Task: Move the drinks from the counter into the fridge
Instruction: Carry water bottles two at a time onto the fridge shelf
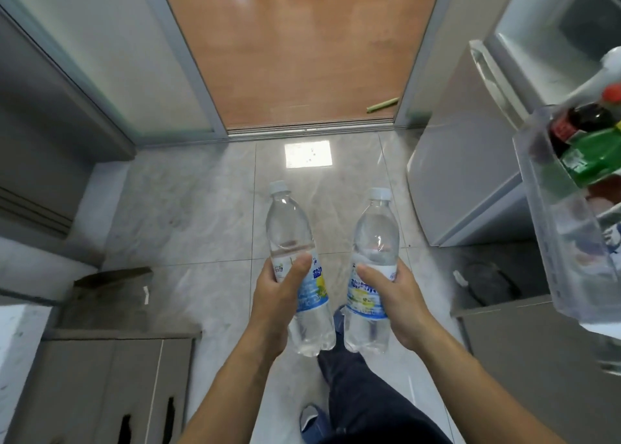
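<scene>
Carry step in hand. A clear water bottle [295, 258] is clasped in the left hand [279, 295], a second bottle [373, 269] in the right hand [400, 302], over the floor. Next: both must be swung right into the open fridge door shelf [571, 242], beside the cola bottle [578, 124].

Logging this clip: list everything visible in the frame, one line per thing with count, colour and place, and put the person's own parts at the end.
water bottles: 2, clear with white caps and blue-yellow labels, one in each hand, left bottle, right bottle
fridge: 1, white, at right, door open
door shelf: 1, clear plastic, far right
cola bottle: 1, dark with red cap, in the door shelf
green bottle: 1, in the door shelf beside the cola bottle
cardboard boxes: at least 2, brown, lower left
floor: grey tile, wood beyond the doorway
slippers: blue, on the feet
left hand: grips the left bottle
right hand: grips the right bottle
</scene>
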A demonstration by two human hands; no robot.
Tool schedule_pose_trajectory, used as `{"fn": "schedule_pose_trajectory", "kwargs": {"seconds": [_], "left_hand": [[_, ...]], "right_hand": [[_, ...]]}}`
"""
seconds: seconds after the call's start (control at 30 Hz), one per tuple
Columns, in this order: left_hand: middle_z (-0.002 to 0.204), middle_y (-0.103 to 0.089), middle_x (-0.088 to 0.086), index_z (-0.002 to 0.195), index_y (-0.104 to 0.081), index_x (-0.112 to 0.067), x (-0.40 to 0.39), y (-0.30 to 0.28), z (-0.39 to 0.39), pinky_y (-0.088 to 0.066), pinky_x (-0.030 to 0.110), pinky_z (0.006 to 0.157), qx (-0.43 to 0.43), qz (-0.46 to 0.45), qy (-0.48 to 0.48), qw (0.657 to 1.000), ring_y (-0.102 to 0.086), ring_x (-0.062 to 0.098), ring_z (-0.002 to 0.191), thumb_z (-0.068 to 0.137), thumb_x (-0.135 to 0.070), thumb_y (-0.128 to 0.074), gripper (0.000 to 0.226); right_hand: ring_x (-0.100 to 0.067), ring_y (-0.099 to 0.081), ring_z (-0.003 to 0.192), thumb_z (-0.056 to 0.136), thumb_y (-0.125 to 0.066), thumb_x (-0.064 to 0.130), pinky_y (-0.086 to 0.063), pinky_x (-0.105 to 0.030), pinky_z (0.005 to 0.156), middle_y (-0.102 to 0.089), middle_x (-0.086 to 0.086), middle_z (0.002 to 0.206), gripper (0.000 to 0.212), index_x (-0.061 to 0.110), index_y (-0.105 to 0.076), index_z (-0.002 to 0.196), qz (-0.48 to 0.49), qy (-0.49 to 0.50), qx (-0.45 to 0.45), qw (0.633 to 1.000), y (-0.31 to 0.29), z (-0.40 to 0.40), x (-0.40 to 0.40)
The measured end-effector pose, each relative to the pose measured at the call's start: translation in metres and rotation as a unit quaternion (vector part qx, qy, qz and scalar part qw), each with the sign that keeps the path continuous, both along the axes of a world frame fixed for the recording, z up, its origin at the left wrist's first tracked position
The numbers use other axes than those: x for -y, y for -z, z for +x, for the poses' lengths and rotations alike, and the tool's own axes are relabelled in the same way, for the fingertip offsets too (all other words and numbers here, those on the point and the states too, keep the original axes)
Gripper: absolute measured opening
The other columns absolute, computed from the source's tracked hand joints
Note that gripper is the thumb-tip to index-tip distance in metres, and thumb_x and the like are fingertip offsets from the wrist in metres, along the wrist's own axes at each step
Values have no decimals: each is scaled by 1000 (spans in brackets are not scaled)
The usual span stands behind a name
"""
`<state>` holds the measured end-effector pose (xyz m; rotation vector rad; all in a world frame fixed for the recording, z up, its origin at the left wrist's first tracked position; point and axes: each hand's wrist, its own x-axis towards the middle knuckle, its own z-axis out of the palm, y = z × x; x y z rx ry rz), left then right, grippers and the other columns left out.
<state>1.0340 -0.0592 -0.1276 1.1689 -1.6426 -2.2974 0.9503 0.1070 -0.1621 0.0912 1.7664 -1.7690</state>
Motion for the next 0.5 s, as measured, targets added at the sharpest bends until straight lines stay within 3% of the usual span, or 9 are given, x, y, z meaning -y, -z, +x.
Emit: {"fn": "schedule_pose_trajectory", "kwargs": {"seconds": [0.17,0.3,0.5], "left_hand": [[99,-77,5,113,-64,-18,40,1,-86,-60,27,64,17,-31,19,999,-76,22,87,65,-47,-75,57],[95,-78,4,112,-63,-18,62,-4,-152,-58,23,60,20,-44,29,998,-76,20,83,62,-51,-74,61],[98,-77,4,114,-62,-18,81,-1,-249,-59,25,63,14,-44,78,996,-75,21,87,66,-49,-72,57]], "right_hand": [[-18,-75,86,82,-76,31,-58,-24,63,-76,4,94,30,30,-63,109,-13,24,3,1000,2,-82,32],[-15,-75,85,84,-76,29,-57,-21,61,-75,6,92,29,32,-62,110,-20,36,2,999,-2,-147,42],[-21,-75,90,70,-77,47,-60,-30,69,-75,-2,99,44,33,-65,110,-22,81,-3,996,-7,-230,53]]}}
